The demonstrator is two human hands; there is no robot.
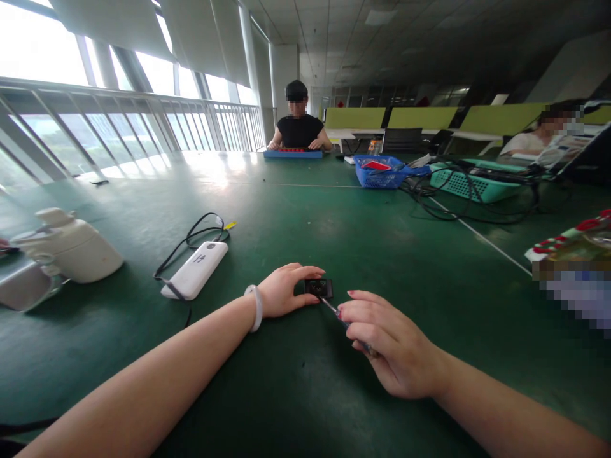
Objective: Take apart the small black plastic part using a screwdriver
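A small black rectangular part point(319, 288) lies on the green table point(267, 210). My left hand point(282, 291) grips it at its left end between thumb and fingers; a white bracelet point(256, 308) is round that wrist. In my right hand point(386, 337) is a thin screwdriver-like tool point(330, 308), held between thumb and fingers. Its metal shaft points up and left, and the tip meets or nearly meets the front edge of the black part. Fine details inside the part are too small to tell.
To the left are a white power bank point(200, 270) with a black cable and a cream bottle point(79, 248). Blue point(380, 175) and teal point(470, 182) baskets with tangled cables stand back right. Across the table sits a person point(299, 130) behind a blue tray point(293, 154).
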